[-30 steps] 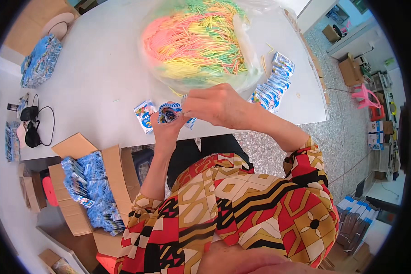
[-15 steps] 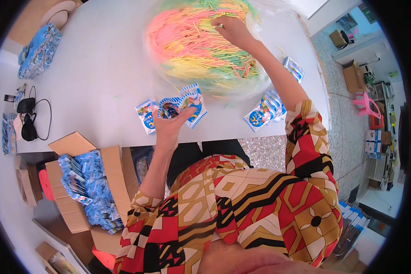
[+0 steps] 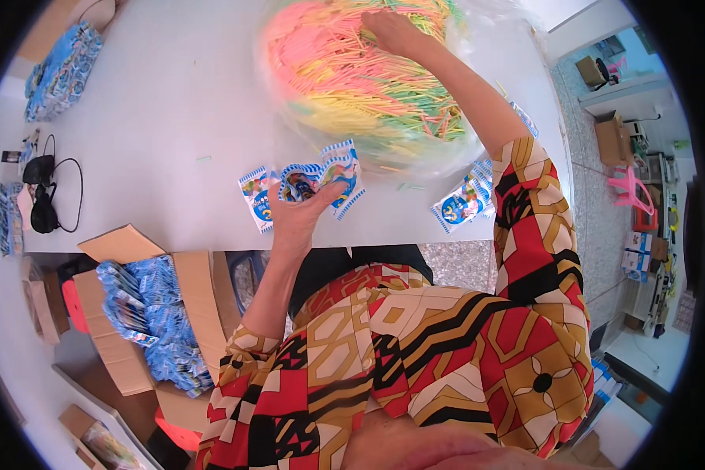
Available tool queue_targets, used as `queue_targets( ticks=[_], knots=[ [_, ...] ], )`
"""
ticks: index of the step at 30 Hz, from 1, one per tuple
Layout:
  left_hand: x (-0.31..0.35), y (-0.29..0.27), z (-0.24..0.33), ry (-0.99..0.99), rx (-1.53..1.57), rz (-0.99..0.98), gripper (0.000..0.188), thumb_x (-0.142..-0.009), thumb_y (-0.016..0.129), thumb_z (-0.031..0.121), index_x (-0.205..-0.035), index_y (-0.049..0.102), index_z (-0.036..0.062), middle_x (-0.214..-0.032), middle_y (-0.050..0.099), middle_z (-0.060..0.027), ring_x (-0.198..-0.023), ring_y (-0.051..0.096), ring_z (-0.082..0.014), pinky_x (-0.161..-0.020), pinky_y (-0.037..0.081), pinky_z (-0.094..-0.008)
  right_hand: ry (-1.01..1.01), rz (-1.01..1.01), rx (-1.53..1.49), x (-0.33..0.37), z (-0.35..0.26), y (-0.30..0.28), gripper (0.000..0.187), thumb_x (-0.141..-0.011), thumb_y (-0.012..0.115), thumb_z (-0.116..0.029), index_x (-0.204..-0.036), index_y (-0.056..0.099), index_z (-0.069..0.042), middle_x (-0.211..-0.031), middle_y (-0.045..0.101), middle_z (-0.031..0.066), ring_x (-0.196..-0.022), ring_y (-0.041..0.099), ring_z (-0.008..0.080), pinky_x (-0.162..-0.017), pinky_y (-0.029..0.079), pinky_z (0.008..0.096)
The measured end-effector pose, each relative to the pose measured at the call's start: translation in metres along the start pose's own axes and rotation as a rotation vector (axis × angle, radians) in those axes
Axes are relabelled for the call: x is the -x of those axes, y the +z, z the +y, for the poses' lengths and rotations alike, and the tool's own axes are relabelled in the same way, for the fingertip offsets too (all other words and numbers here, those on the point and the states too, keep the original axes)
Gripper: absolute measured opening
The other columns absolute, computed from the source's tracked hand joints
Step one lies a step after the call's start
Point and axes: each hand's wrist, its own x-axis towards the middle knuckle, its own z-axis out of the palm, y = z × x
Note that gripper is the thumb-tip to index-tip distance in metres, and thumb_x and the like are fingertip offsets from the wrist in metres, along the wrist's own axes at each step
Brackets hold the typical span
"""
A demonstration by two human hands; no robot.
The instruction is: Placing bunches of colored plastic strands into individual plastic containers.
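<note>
My left hand (image 3: 296, 215) is closed round several small blue-and-white printed packets (image 3: 341, 176), just above the white table. The middle one gapes at its top; another packet (image 3: 255, 196) sticks out past the fingers on the left. A large clear plastic bag (image 3: 462, 160), spread wide, holds a heap of thin pink, yellow and green sticks (image 3: 368, 86). Over the far part of that heap is my right hand (image 3: 395, 33), its fingers curled together and touching the sticks. Whatever those fingertips hold is hidden. More packets (image 3: 466, 200) lie in an overlapping row below my right forearm.
An open cardboard box (image 3: 192, 286) full of blue packets stands by the table's near left edge. A stack of packets (image 3: 64, 70) lies at the far left of the white table (image 3: 164, 157). Closer is a black corded device (image 3: 45, 207). A pink stool (image 3: 630, 192) stands at right.
My right hand has moved slightly farther away over the heap of sticks. The left hand keeps its hold on the packets. The whole view has shifted a little.
</note>
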Motion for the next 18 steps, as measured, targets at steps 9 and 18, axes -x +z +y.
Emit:
queue_targets(
  ticks=[9, 18],
  knots=[
    [0.000, -0.001, 0.008, 0.014, 0.015, -0.047, 0.042, -0.069, 0.076, -0.002, -0.101, 0.051, -0.0111, -0.092, 0.066, -0.0167, -0.085, 0.065, -0.0193, -0.082, 0.051, -0.0305, 0.051, 0.119, -0.316, 0.004, -0.016, -0.018, 0.027, -0.078, 0.058, -0.025, -0.083, 0.057, 0.002, -0.078, 0.061, 0.0209, -0.075, 0.059, 0.0388, -0.068, 0.047, 0.0465],
    [0.002, 0.002, 0.004, 0.039, 0.044, -0.046, 0.031, -0.068, 0.075, -0.004, -0.095, 0.060, -0.0005, -0.090, 0.066, -0.0089, -0.082, 0.065, -0.0167, -0.077, 0.053, -0.0306, 0.331, 0.086, -0.750, 0.036, 0.023, -0.022, 0.030, -0.077, 0.061, -0.023, -0.059, 0.054, -0.001, -0.050, 0.052, 0.0090, -0.046, 0.051, 0.0204, -0.047, 0.038, 0.0385]
  ],
)
